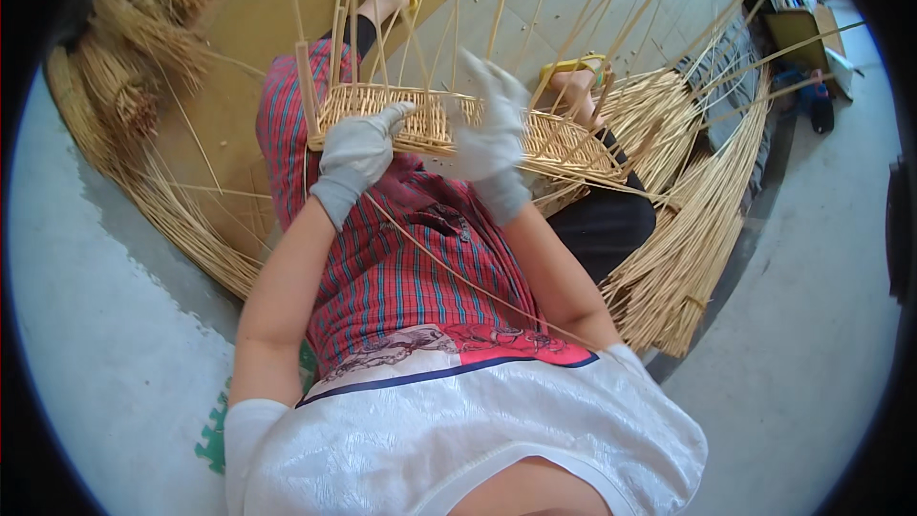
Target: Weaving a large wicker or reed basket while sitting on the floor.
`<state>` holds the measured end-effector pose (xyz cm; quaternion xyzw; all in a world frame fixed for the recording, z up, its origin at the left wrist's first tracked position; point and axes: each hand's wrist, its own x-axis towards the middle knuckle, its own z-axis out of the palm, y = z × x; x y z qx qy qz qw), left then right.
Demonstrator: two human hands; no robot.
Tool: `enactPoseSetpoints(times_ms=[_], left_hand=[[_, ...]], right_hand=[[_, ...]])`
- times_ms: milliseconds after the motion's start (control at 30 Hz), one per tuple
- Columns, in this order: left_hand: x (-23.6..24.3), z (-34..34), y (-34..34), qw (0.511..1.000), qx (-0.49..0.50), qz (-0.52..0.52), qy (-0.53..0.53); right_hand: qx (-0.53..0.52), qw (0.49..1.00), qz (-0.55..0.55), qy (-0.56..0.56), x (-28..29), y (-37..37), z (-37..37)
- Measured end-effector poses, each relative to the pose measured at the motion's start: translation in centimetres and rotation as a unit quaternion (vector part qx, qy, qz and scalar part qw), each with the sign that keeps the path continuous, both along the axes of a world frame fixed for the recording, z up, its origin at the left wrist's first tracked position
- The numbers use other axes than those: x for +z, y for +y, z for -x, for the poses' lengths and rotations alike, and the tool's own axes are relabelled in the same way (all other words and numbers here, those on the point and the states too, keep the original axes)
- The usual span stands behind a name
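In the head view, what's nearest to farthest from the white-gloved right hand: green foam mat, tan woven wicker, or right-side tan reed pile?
1. Woven wicker: at the right hand
2. Reed pile: right side
3. Foam mat: lower left

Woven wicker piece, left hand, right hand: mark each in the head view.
Woven wicker piece (427, 127), head view: weave between the hands.
Left hand (360, 153), head view: gloved back.
Right hand (491, 139), head view: gloved middle, slightly blurred.
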<state>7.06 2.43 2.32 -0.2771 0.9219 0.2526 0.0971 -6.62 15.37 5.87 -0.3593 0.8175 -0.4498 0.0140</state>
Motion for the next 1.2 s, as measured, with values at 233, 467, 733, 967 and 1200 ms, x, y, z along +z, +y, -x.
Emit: enactPoseSetpoints(times_ms=[233, 467, 733, 967, 1200], left_hand=[[-1.5, -0.2, -1.7, 0.992, -0.036, -0.084, 0.087], [-1.2, -0.8, 1.5, 0.927, -0.170, 0.265, 0.206], [-4.0, 1.1, 3.4, 0.944, -0.198, 0.176, 0.195], [-3.6, 2.1, 2.9, 0.958, -0.205, 0.120, 0.162], [-2.6, 1.8, 2.7, 0.954, -0.193, 0.103, 0.205]], right_hand=[[0.119, 0.961, -0.144, 0.204, -2.9, 3.8, -1.1], [0.154, 0.894, -0.399, 0.135, -3.6, 2.3, -0.7], [0.101, 0.974, -0.203, 0.014, -2.0, 2.2, 6.6], [0.029, 0.959, -0.283, -0.018, -2.0, -2.8, 4.8], [-0.067, 0.843, -0.203, -0.494, -1.2, 12.6, 3.0]])
